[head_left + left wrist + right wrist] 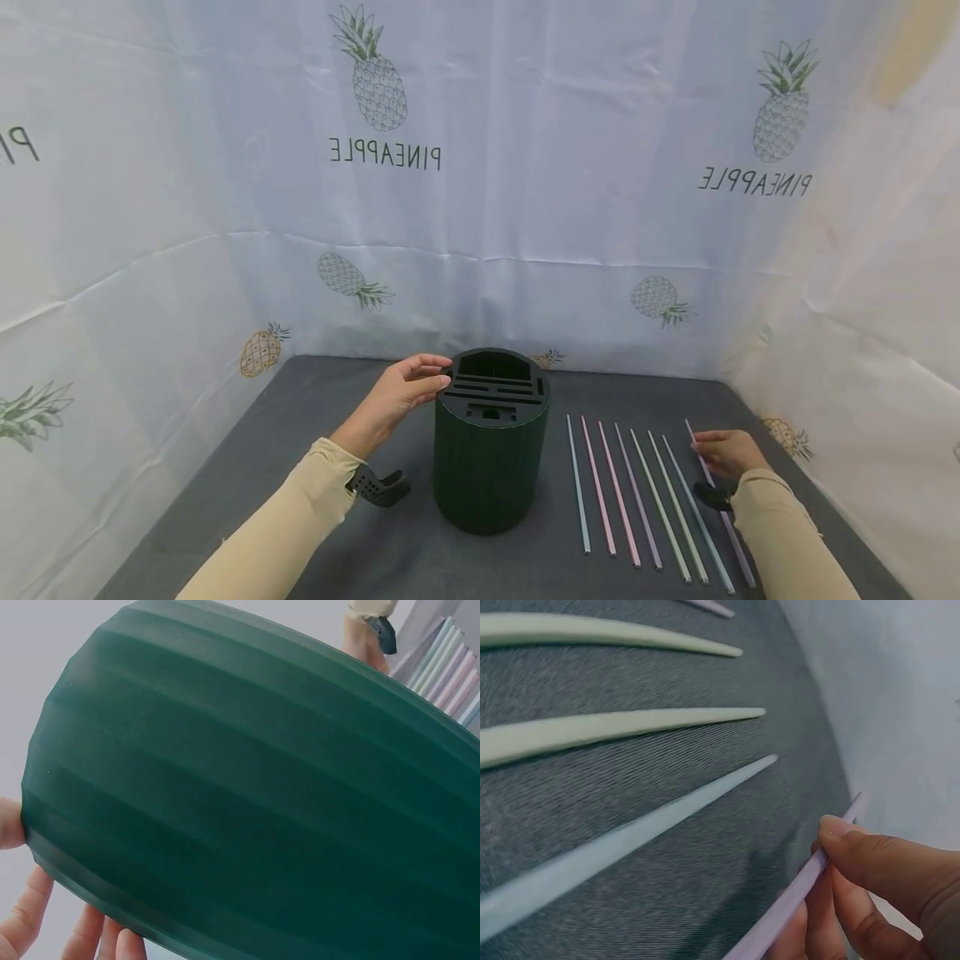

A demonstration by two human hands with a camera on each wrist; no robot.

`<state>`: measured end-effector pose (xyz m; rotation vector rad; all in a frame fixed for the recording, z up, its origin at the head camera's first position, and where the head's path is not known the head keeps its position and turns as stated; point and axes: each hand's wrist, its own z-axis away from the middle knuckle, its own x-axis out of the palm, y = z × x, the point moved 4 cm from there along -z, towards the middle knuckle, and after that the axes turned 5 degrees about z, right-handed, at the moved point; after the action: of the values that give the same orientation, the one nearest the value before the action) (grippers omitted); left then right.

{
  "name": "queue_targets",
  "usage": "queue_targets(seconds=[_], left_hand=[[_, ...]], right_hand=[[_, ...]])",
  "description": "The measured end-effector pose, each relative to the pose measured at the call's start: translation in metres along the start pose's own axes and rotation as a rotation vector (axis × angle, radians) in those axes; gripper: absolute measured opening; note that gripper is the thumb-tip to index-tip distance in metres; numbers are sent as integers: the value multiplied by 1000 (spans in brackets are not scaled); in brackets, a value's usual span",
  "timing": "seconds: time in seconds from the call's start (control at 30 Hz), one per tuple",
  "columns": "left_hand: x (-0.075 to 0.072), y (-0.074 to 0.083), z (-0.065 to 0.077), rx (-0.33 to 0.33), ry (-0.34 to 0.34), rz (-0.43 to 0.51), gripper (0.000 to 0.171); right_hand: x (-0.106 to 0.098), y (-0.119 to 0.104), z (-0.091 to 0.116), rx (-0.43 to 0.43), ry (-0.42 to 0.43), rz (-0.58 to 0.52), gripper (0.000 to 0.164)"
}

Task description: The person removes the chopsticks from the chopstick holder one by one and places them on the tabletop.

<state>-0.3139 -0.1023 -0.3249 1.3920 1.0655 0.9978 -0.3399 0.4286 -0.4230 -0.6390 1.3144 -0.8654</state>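
Note:
In the head view, my right hand [729, 454] pinches a pale purple chopstick [737, 546] near its thin tip, at the right end of a row. The right wrist view shows thumb and fingers on this purple chopstick [787, 907], its tip poking past them. My left hand [393, 396] touches the upper left rim of a dark green, round utensil holder [491, 475] with loosely extended fingers. The holder stands upright, with slots and a larger opening in its top. Its ribbed wall [240, 787] fills most of the left wrist view, fingertips along its edge.
Several pastel chopsticks lie side by side between the holder and my right hand, among them a blue one [577, 487] nearest the holder and a green one [660, 504]. A dark grey cloth [315, 433] covers the table. Pineapple-printed curtains [525, 208] enclose the back and sides.

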Motion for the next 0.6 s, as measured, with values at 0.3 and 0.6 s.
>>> queue_targets(seconds=[0.3,0.6], left_hand=[[1,0,-1,1,-3,0,40],[1,0,-1,7,-13,7,41]], right_hand=[[9,16,-3,90,14,-63,25],[12,22,-5,73,45,-4,33]])
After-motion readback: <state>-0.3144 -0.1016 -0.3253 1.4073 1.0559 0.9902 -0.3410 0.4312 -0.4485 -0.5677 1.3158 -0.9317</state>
